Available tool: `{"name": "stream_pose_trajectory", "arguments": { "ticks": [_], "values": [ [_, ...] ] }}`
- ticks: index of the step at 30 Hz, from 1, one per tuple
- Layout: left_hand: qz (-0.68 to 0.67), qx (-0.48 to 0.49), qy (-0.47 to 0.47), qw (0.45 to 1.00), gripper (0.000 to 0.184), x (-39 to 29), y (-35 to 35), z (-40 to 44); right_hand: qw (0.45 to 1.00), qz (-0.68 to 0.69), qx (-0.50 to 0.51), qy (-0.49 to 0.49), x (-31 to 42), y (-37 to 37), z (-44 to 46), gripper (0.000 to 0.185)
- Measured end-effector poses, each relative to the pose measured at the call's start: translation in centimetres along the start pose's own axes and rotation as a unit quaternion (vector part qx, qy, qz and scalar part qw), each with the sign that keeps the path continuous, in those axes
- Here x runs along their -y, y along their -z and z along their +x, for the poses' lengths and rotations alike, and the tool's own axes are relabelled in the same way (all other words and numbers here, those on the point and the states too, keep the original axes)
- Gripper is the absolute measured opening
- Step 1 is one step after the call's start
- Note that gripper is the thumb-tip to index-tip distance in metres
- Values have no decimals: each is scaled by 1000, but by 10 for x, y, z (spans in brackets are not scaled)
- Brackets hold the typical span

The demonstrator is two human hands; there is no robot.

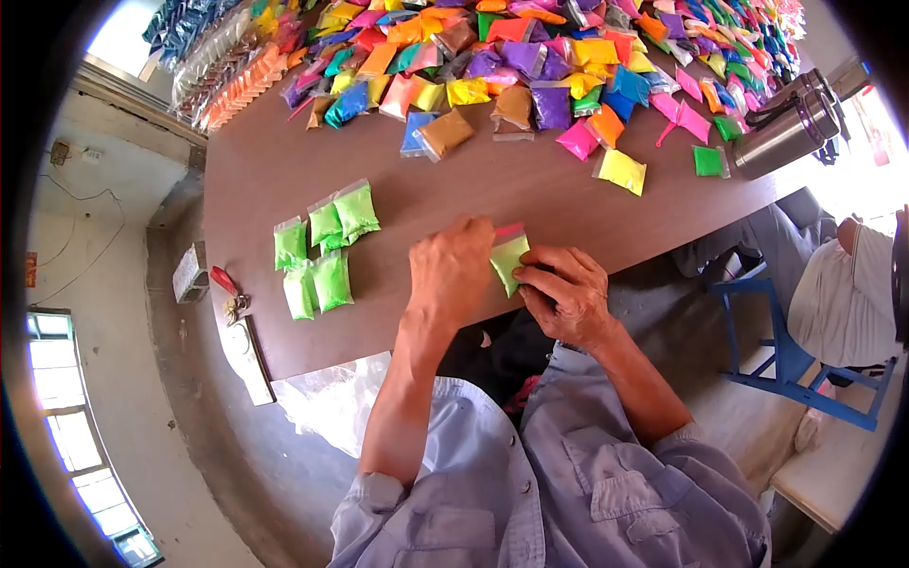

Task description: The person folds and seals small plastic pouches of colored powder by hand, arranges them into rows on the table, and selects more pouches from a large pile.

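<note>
A small zip bag of light green filling [509,261], with a pink strip along its top, is held upright over the table's near edge. My left hand [449,267] is curled closed at the bag's upper left corner, its fingertips partly hidden behind the knuckles. On the bag's right side, my right hand [571,295] pinches it between thumb and fingers. Several similar green bags [331,281] lie in a loose cluster on the table to the left of my hands.
A big heap of colourful small bags [530,57] covers the far side of the brown table [256,170]. A steel flask [781,133] stands at the right edge. Beyond the right edge, a person sits on a blue chair [781,350]. A red-handled tool [224,280] lies at the left edge.
</note>
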State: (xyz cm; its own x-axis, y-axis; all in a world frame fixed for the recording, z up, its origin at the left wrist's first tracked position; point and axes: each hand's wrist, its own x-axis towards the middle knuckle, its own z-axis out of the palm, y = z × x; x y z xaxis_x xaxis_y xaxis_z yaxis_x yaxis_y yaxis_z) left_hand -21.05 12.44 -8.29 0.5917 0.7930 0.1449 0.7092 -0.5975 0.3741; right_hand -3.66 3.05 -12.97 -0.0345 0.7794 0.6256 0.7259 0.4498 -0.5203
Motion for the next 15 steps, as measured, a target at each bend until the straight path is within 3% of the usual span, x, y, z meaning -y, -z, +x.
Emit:
{"name": "stream_pose_trajectory", "arguments": {
  "ticks": [2, 5, 9, 12, 15],
  "values": [
    [-94, -76, 47, 992, 9, 3, 4, 5, 1000, -2, 5, -3, 0, 2, 3, 31],
    [-147, -91, 39, 984, 7, -8, 5, -13, 1000, 7, 2, -5, 4, 3, 3, 36],
    [-174, -99, 59, 978, 7, -4, -6, -30, 1000, 5, 12, -17, 10, 3, 9, 33],
    [-98, -102, 115, 983, 9, 4, -2, -32, 1000, 5, 10, -18, 6, 1, 7, 29],
    [-152, -126, 115, 974, 5, -1, -1, -40, 1000, 2, 6, -29, 6, 1, 9, 26]
  ]
}}
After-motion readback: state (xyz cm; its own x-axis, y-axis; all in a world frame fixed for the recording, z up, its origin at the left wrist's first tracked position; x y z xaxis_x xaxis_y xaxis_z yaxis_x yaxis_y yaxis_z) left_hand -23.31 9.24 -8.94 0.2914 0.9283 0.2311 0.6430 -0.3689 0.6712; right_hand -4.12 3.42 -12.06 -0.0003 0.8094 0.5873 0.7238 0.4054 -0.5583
